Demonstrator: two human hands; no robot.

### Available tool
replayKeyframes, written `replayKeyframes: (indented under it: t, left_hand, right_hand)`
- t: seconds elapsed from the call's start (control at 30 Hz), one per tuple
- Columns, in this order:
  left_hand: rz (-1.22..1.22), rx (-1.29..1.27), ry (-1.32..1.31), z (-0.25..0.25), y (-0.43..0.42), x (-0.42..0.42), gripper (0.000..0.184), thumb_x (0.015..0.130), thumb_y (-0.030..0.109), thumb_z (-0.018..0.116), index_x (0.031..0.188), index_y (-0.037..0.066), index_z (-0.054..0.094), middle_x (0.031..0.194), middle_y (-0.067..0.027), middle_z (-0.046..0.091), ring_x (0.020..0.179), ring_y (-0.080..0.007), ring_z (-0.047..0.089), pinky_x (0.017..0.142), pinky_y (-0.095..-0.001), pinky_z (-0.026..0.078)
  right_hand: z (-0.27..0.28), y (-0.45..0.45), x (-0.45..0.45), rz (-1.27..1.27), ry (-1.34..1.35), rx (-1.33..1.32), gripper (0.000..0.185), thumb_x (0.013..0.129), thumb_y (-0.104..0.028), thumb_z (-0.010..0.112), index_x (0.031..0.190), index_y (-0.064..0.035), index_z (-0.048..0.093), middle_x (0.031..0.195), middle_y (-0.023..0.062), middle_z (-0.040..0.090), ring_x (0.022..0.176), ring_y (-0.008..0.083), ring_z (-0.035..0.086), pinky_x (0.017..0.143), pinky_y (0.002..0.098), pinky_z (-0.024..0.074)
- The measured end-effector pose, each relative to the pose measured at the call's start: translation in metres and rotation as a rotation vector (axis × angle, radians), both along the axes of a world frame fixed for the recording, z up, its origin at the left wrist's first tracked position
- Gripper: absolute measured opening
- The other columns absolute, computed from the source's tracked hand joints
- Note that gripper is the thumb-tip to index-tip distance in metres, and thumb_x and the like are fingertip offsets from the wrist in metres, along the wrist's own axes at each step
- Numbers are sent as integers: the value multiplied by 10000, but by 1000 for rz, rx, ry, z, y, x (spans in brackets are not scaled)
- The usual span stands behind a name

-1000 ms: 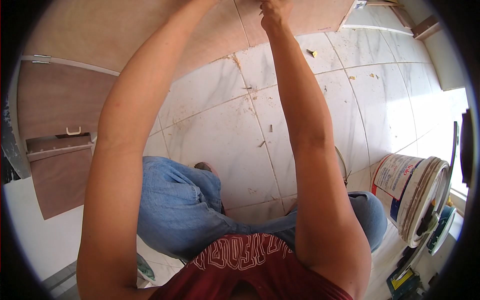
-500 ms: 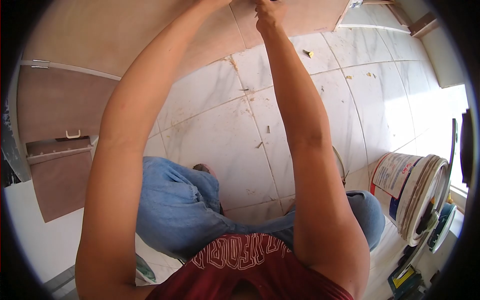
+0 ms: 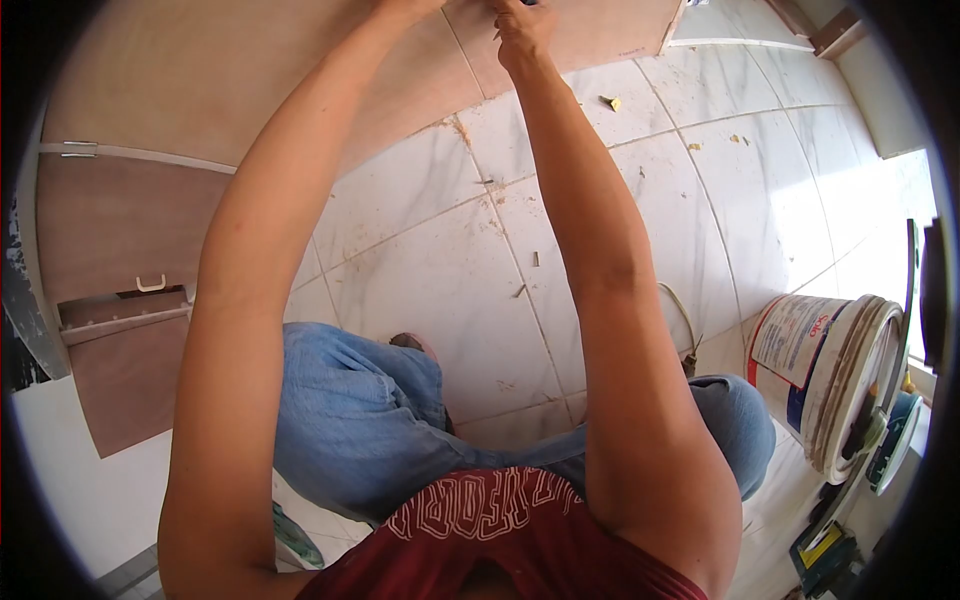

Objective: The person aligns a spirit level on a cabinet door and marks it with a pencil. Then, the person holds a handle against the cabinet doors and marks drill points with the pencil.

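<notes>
Both my arms reach forward to the brown wooden cabinet doors point(image 3: 300, 60) at the top of the view. My left hand point(image 3: 408, 10) is against or close to the door left of the seam; the frame's edge cuts off its fingers. Just right of the seam is my right hand point(image 3: 524, 32), its fingers curled in. A small dark piece shows at that hand by the top edge, too cut off to name.
On the right, a white paint bucket point(image 3: 785, 345) stands by my knee, with tools around its rim. A cable point(image 3: 684, 308) and small debris lie on the tiled floor point(image 3: 430, 290). A lower brown panel with a white handle point(image 3: 150, 285) is at left.
The view has shifted slightly, so the doors sit a little lower and more of my right hand shows. Both hands stay at the cabinet doors.
</notes>
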State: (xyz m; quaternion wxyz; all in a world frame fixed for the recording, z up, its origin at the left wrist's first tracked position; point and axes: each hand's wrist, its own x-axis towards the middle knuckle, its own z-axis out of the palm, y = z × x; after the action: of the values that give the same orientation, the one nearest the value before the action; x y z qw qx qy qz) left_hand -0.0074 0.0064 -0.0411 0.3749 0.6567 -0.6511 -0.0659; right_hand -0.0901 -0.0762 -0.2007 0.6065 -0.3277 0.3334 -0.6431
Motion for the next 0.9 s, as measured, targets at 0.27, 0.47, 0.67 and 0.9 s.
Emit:
replayKeyframes:
  t: [0.27,0.47,0.67,0.9]
  left_hand:
    - [-28,79,-185,11,0,3,283,898,380,753,992,121,817,885,-42,791,755,-162,719,712,-339,551]
    - [-19,69,-196,11,0,4,261,898,383,749,962,141,823,820,-22,779,704,-130,690,673,-328,533]
    - [18,121,-176,17,8,-6,246,921,361,735,958,133,820,782,-2,759,669,-105,651,647,-321,516]
    - [-21,69,-200,10,2,4,265,923,356,739,1039,129,813,860,-29,779,709,-118,667,684,-319,531]
  right_hand:
    - [10,12,-2,-66,-13,-66,190,809,-198,800,906,-38,767,812,-11,658,731,100,567,638,278,434]
    - [7,10,-4,-41,4,-64,202,791,-216,827,873,-47,752,804,-14,645,724,110,556,642,290,436]
    - [20,18,-10,-46,85,27,188,789,-216,824,859,-63,740,781,-24,629,714,106,542,626,293,424]
    - [7,7,-5,-30,31,2,174,791,-197,820,853,-58,734,775,-20,625,703,108,539,618,291,420]
